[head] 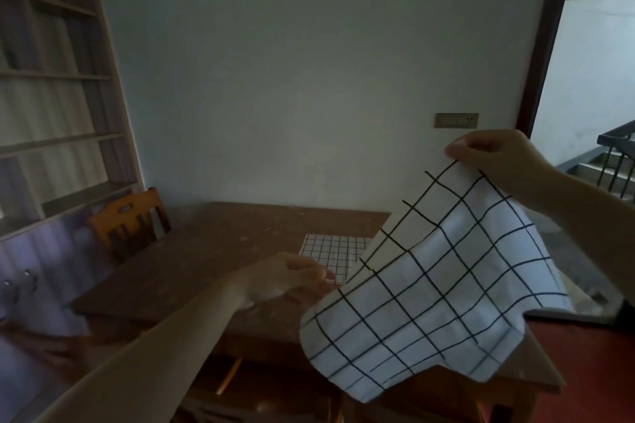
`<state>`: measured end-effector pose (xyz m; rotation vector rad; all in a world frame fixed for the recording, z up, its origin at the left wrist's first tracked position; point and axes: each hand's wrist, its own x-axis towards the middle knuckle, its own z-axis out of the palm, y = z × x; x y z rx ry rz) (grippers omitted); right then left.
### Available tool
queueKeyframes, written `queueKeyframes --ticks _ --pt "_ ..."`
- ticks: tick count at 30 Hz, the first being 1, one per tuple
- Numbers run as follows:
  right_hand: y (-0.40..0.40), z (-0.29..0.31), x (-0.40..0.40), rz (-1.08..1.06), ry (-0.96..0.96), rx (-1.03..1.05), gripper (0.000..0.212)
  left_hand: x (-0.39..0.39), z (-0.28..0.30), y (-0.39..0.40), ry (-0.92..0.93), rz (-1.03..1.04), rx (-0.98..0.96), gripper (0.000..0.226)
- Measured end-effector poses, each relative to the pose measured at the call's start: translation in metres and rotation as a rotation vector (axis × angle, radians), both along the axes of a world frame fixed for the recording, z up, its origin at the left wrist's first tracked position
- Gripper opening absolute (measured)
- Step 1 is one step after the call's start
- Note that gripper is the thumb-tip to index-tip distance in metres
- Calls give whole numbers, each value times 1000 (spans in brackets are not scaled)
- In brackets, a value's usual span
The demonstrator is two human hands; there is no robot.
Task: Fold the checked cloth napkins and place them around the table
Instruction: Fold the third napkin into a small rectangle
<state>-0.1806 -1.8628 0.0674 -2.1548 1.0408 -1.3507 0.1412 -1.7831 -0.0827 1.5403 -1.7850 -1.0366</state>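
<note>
Napkin (433,285) hangs open above the surface (213,251), right hand (494,154) pinching its top corner, left hand (285,278) gripping its lower edge, ready for folding.

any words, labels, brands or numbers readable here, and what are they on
None can be read.
Held checked napkin: only a black grid on white, no label showing.
Napkin on the table: grid only.
Wall switch plate: its marks are too small and blurred to read.
Book spines on the shelves: blurred, no lettering legible.
</note>
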Motion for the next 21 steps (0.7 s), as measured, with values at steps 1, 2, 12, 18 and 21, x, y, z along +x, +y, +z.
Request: queueKeyframes --ticks 1,2,12,18,21 --pt "-1 -1 0 -6 -2 -4 10 -5 0 1 55 -16 22 36" --pt "-1 -2 0 -15 -5 -10 12 -8 -1 2 88 -25 30 37" --pt "10 -4 27 90 237 -124 11 -81 34 -6 58 -27 -308 52" --pt "0 3 5 -135 168 -298 11 -50 -18 -14 10 120 -263 62" --pt "-8 -1 -10 -194 139 -297 8 -35 -29 -12 62 137 -146 30"
